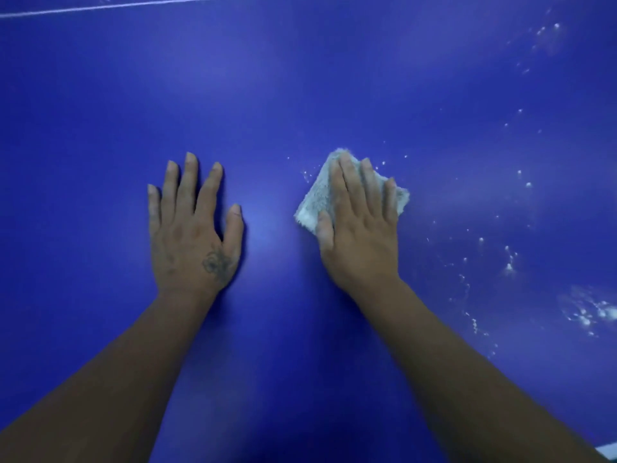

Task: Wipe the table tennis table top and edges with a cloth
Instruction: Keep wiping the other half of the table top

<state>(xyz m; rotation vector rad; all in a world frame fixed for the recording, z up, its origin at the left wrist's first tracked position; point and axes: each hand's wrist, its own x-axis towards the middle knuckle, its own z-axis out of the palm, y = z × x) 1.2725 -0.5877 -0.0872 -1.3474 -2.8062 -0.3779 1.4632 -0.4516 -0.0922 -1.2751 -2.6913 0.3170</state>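
Observation:
The blue table tennis table top fills the view. A folded pale grey cloth lies flat on it right of centre. My right hand presses down on the cloth with straight, spread fingers, covering most of it. My left hand rests flat on the bare blue surface to the left, fingers straight and spread, holding nothing. A small gap of table separates the two hands.
White specks and smears dot the table top to the right of the cloth, thickest near the right edge. A white painted line crosses the far top left. A pale corner shows at bottom right.

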